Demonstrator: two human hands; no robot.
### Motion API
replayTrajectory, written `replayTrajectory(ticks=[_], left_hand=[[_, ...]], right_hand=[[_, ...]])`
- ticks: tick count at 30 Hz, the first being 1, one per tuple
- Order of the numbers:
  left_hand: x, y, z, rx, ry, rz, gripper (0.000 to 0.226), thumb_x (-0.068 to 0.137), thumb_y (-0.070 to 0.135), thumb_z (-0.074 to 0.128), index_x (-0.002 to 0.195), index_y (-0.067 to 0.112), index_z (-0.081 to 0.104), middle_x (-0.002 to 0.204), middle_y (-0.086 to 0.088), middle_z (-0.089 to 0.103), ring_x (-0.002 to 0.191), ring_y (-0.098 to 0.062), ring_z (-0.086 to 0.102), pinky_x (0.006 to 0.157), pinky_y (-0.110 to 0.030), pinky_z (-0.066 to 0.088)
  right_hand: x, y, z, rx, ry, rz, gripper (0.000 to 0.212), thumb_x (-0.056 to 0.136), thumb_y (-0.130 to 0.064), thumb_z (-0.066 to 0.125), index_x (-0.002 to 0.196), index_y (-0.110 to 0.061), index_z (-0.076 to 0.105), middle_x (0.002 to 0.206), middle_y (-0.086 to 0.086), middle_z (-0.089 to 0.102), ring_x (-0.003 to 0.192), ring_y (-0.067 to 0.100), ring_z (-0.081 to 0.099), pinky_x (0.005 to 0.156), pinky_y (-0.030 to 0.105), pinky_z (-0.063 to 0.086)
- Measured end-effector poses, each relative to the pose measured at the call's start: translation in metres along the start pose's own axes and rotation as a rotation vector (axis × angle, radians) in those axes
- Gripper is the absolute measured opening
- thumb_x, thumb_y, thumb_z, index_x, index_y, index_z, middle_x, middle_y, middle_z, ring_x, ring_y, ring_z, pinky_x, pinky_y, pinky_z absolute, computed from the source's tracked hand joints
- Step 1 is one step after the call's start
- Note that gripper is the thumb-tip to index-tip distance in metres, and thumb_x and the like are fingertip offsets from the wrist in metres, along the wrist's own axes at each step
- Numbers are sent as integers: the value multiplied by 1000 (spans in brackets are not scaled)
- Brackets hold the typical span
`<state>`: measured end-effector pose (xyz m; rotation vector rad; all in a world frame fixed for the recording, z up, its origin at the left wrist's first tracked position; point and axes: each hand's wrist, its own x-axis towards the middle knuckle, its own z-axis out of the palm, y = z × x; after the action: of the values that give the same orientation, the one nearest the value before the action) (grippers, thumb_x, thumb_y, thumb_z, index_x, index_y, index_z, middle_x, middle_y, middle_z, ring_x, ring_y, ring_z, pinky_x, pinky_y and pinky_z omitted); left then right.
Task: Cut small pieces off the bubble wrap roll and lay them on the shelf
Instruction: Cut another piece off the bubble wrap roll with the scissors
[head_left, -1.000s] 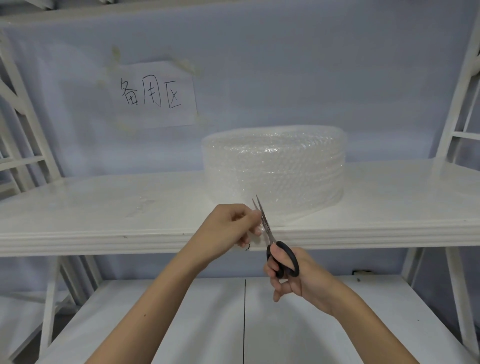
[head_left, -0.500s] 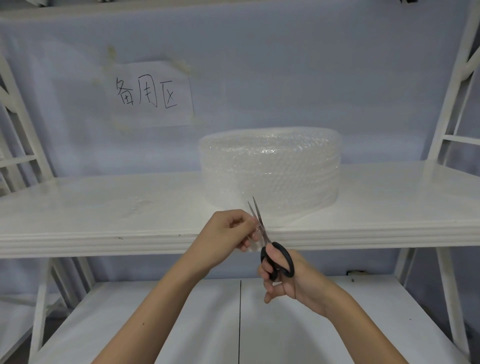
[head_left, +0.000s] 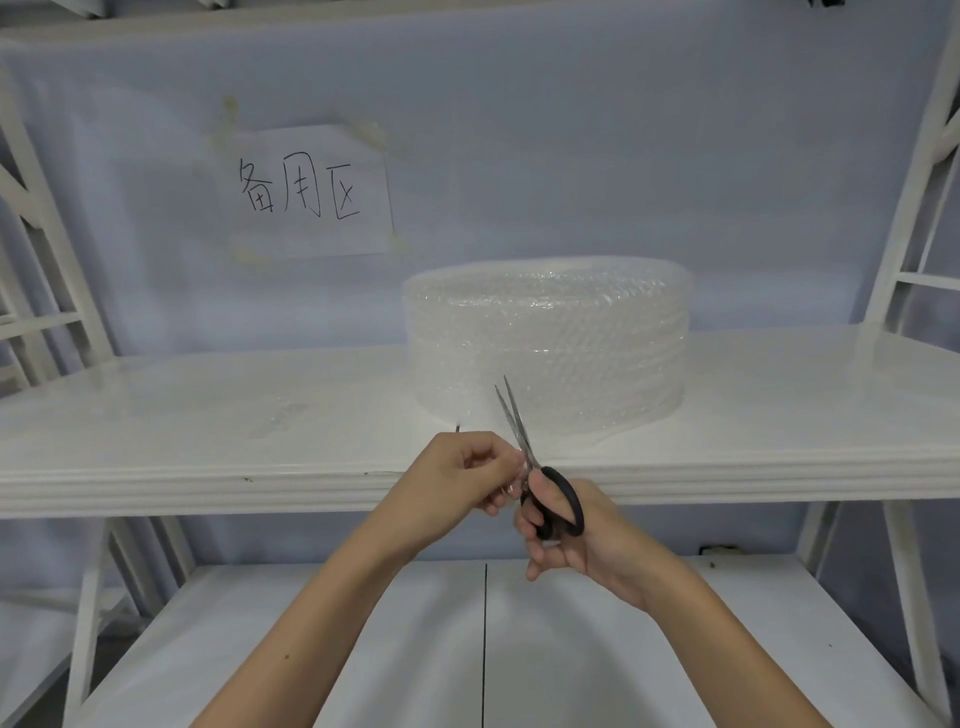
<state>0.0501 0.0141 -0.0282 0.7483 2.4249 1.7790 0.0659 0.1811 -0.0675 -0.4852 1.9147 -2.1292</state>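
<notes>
Bubble wrap roll (head_left: 548, 343) stands upright on the white shelf (head_left: 208, 415), right of centre, below a paper sign (head_left: 306, 192). Left hand (head_left: 457, 483) pinches a small clear piece between curled fingers (head_left: 511, 462) at the shelf's front edge. Right hand (head_left: 571, 530) grips the black-handled scissors (head_left: 540, 467), blades slightly parted, as half a second earlier; both hands have barely shifted.

I'm in a storeroom: white shelves (head_left: 208, 467) stand before my hands (head_left: 457, 483), a handwritten paper sign (head_left: 306, 192) is taped to the sheeted wall above them, beside bulk bubble wrap (head_left: 550, 343).
</notes>
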Motion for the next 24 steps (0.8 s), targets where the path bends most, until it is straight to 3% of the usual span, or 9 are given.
replayTrajectory(ticks=[5, 9, 13, 16, 18, 20, 24], left_hand=[[1, 1, -3, 12, -24, 9, 23, 97, 12, 56, 86, -3, 68, 66, 3, 64, 61, -11, 56, 60, -20, 49], [1, 2, -5, 24, -59, 7, 23, 97, 12, 55, 87, -5, 67, 68, 0, 64, 61, -10, 57, 60, -21, 49], [1, 3, -7, 37, -50, 1, 24, 97, 15, 56, 84, 0, 68, 68, 2, 65, 64, -14, 56, 62, -23, 50], [-1, 9, -12, 63, -39, -28, 38, 94, 41, 57, 81, 8, 73, 72, 2, 69, 65, -15, 58, 66, -26, 52], [2, 13, -15, 17, 39, -85, 62, 86, 65, 51, 87, 8, 73, 76, -5, 72, 63, -16, 60, 66, -27, 53], [8, 16, -18, -58, 152, -105, 72, 82, 75, 46, 88, 8, 72, 77, -8, 72, 62, -19, 61, 64, -30, 54], [14, 19, -12, -9, 241, -17, 47, 93, 51, 55, 85, 6, 69, 71, -2, 68, 62, -18, 60, 63, -31, 55]], right_hand=[[5, -7, -3, -49, 16, -15, 43, 80, -48, 62, 71, -7, 53, 63, 4, 51, 47, 16, 48, 55, 32, 54], [7, -10, -3, -81, 10, -32, 56, 75, -56, 68, 77, -2, 55, 63, 6, 51, 49, 16, 48, 56, 32, 55], [7, -9, -2, -80, 27, -43, 44, 80, -49, 63, 66, -8, 56, 63, 6, 50, 48, 16, 47, 55, 32, 54], [5, -7, -2, -47, 30, -34, 42, 77, -50, 64, 61, -13, 52, 63, 5, 51, 47, 16, 46, 54, 31, 53], [4, -7, -1, -43, 39, -27, 41, 79, -46, 63, 60, -13, 51, 63, 5, 51, 46, 16, 46, 54, 31, 53], [3, -8, 0, -42, 45, -26, 40, 80, -44, 61, 61, -12, 49, 62, 5, 50, 46, 16, 45, 54, 31, 53], [2, -7, 0, -41, 46, -28, 39, 80, -44, 61, 59, -13, 50, 62, 4, 50, 46, 15, 46, 55, 31, 53]])
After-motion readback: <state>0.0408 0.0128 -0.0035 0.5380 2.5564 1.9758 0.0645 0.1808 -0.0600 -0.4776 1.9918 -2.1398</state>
